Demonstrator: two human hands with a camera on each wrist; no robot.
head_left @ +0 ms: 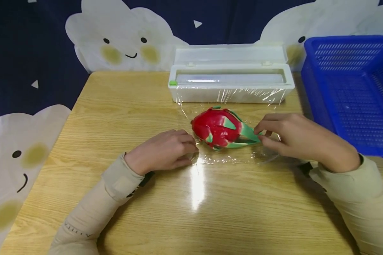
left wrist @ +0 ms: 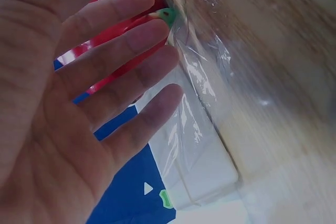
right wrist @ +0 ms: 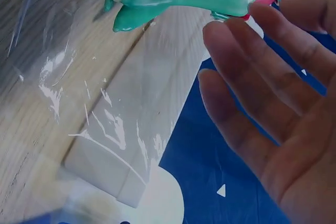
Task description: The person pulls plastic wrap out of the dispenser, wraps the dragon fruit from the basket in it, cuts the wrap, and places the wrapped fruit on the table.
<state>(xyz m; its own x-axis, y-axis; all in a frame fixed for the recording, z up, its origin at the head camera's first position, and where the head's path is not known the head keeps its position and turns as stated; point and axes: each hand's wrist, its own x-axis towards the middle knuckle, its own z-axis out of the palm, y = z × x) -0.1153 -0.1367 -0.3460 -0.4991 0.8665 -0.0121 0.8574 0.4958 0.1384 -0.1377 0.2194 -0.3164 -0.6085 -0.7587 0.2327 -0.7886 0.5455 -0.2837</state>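
The right hand (head_left: pixel 295 138) has its fingers loosely bent and parted at the tapering tips of the green leaves (head_left: pixel 249 132); the right wrist view shows no pinch, and whether a fingertip touches them I cannot tell. The left hand (head_left: pixel 166 150) is relaxed too, gripping nothing, its slightly curved fingers just beside the fruit's rounded end.

Between the hands lies the dragon fruit (head_left: pixel 214 124), on its side, a plump oval with smooth, glossy red skin and curling green scales. It rests on clear plastic film (head_left: pixel 223 159), thin, shiny and creased, spread across the table (head_left: pixel 115 106), whose pale wood shows a fine grain.

The film runs up over the front of a long white box (head_left: pixel 290 79), its lid (head_left: pixel 229 55) raised, a smooth roll (head_left: pixel 233 78) inside. To the right stands a blue plastic basket (head_left: pixel 320 99) with slotted walls. Behind hangs dark blue cloth (head_left: pixel 16 53) printed with white clouds.
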